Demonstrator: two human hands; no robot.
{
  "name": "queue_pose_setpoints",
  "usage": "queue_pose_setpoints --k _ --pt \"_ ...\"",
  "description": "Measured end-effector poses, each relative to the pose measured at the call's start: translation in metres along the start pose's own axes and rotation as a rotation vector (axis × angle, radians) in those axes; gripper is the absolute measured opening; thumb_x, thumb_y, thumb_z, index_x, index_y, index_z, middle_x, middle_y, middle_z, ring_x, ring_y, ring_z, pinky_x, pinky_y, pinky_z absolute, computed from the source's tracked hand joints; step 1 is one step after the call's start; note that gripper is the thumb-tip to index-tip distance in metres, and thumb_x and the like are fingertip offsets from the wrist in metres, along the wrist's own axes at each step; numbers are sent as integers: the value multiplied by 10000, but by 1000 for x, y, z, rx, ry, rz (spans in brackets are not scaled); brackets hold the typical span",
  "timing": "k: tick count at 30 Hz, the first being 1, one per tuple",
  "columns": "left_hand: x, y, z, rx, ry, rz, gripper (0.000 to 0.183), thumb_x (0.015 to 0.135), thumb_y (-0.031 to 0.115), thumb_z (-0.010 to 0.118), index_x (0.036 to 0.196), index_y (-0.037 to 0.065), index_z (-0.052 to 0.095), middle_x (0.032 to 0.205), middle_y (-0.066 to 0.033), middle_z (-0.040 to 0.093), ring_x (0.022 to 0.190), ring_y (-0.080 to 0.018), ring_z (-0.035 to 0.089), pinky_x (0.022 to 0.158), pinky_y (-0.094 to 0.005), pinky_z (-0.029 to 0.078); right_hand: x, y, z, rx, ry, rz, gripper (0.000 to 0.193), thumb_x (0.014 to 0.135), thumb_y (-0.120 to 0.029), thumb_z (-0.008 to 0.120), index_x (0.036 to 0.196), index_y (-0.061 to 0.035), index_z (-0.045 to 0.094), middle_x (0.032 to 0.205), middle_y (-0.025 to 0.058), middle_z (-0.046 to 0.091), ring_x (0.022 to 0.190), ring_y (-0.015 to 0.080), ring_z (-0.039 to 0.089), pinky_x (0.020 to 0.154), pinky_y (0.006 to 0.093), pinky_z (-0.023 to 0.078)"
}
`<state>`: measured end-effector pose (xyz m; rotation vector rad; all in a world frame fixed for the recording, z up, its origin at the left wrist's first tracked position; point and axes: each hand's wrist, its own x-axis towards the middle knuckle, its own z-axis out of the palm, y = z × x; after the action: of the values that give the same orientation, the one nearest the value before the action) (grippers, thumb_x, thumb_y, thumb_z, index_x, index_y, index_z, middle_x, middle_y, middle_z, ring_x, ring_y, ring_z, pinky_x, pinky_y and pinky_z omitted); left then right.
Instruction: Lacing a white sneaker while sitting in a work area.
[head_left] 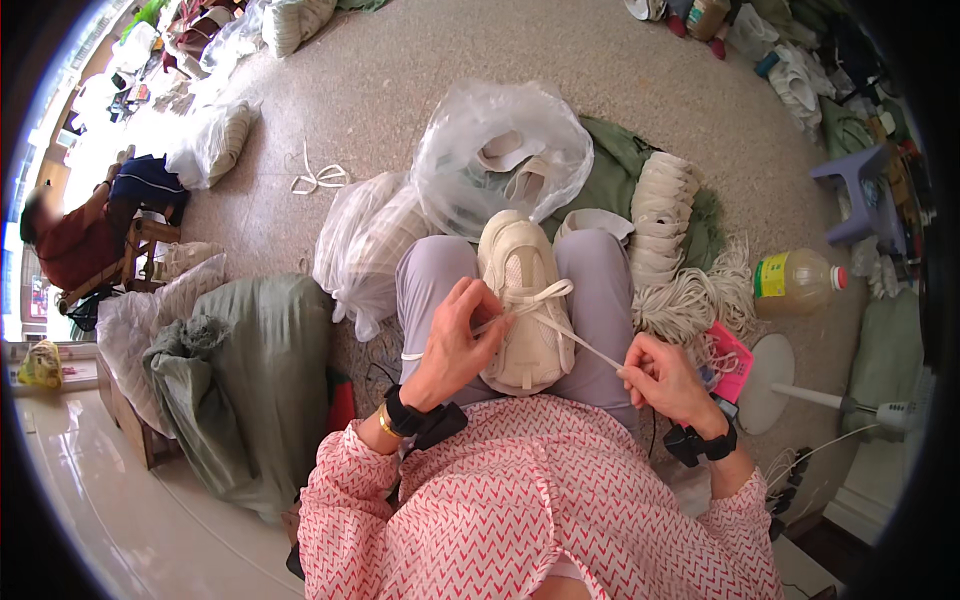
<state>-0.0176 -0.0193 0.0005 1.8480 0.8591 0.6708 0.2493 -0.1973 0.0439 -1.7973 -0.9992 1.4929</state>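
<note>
A cream shoe [525, 345] with mesh panels rests between my knees, its toe pointing away from me. A pale flat shoelace [585, 345] crosses its front, with a loop lying on the upper. My left hand [455, 335] is closed in a pinch on the lace at the shoe's left side, its fingertips against the lacing. Off to the right, my right hand [672, 380] pinches the lace's other end, and that stretch runs taut back to the shoe. Both wrists carry black straps; my left one also has a gold bracelet.
Ahead lies a clear plastic bag [450, 115] holding cream pieces. To the right are stacked cream shoe pieces [665, 205], lace bundles [672, 308], a pink basket [738, 362], a bottle [805, 283] and a purple stool [865, 195]. A green cloth bundle [265, 370] and a seated person [80, 240] are left.
</note>
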Motion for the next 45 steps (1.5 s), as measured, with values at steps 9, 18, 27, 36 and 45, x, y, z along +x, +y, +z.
queue_pose_setpoints --k 9,18,27,36,45 --pt "3 -2 -3 -31 -55 -63 202 869 37 775 876 -3 576 827 -68 589 735 -162 583 667 -308 482 54 -28 27 -164 210 -212 243 941 -134 766 1076 28 644 828 99 735 571 79 638 511 266 483" --pt "1 1 -7 -91 -104 -147 195 899 61 769 871 -16 593 749 -60 628 658 -123 581 607 -303 483 99 -36 53 -162 310 -376 323 886 -143 817 1106 18 645 851 109 734 579 129 651 545 283 506" --pt "-12 25 -47 123 -181 -9 230 871 21 761 860 1 532 761 -104 591 644 -219 578 580 -341 460 100 -40 59 -181 315 -404 325 839 -88 804 1102 19 647 869 93 713 610 141 633 586 299 525" --pt "-54 21 -78 384 -71 15 237 867 -43 755 867 -8 520 770 -120 509 615 -266 538 573 -362 454 95 -36 61 -164 319 -448 290 860 -83 801 1091 6 650 898 91 688 648 143 635 599 295 533" --pt "-51 14 -66 388 -14 7 207 902 -16 745 901 -11 538 793 -125 552 610 -268 588 574 -354 489 69 -36 63 -396 309 -635 176 879 -24 767 1015 -15 655 945 108 638 728 263 687 656 359 572"
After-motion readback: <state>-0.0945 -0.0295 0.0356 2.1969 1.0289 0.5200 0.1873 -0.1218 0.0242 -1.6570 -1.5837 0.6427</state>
